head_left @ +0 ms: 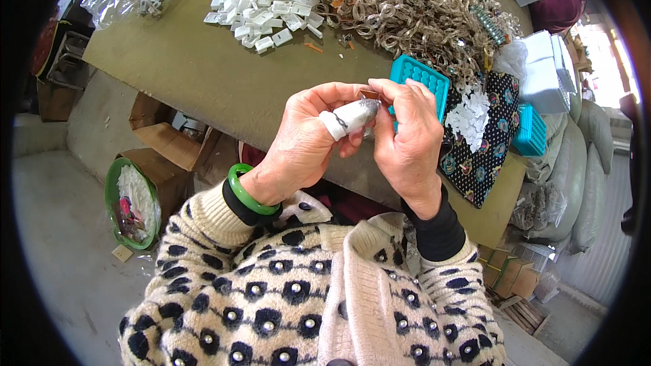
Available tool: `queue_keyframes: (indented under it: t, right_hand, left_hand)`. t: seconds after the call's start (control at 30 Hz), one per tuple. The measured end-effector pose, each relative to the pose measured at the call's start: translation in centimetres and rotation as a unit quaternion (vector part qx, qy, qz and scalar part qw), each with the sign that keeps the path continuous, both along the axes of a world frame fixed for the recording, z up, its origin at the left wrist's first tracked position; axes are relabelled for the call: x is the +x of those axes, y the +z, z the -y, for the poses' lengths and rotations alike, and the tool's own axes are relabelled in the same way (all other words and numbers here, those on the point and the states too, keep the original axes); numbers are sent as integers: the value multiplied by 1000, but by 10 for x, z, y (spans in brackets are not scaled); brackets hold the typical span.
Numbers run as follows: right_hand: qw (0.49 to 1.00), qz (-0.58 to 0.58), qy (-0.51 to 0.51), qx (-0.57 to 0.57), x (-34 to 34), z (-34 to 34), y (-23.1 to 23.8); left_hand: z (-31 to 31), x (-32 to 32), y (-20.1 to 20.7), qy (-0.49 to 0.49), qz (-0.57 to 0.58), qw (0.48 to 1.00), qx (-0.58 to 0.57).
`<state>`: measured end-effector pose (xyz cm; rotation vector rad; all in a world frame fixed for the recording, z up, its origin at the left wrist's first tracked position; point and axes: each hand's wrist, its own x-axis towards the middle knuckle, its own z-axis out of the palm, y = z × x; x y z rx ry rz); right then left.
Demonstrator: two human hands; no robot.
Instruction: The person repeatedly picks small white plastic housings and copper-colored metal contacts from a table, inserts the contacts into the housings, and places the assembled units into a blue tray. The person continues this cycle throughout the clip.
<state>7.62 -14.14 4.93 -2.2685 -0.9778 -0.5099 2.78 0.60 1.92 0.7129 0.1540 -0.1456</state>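
Observation:
Above the near edge of the table, my two hands meet. My left hand (pixel 293 137), its thumb wrapped in a white, grey-smudged covering (pixel 347 119), pinches a small flat reddish-brown piece (pixel 368 94). The fingertips of my right hand (pixel 415 137) close on the right end of the same piece. Its exact kind is too small to make out, and the fingers hide part of it. Just beyond my right hand lies a teal tray (pixel 401 68) with rows of round hollows. A green bangle (pixel 237 179) circles my left wrist.
White plastic cases (pixel 268 3) and tangled transparent cords with small parts (pixel 413 13) are heaped on the table (pixel 176 61). White flakes (pixel 469 118) lie on patterned black cloth (pixel 498 105). Boxes and a green basket (pixel 114 220) stand left; sacks (pixel 569 176) right. A person (pixel 557 3) sits far right.

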Motion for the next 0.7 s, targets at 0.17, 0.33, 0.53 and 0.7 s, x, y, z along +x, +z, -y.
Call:
queue_keyframes:
  t: [0.17, 0.33, 0.53, 0.7]
  right_hand:
    - [991, -116, 30, 57, -2, 7, -2]
    - [991, -133, -10, 29, -6, 6, 2]
    - [997, -65, 31, 17, -3, 7, 3]
    - [992, -94, 50, 63, -1, 8, -2]
  left_hand:
    - [-3, -1, -3, 64, 55, 984, 157]
    - [-5, 0, -4, 91, 99, 966, 219]
    - [-6, -7, -6, 4, 29, 998, -63]
    - [-2, -8, -12, -44, 6, 984, -171]
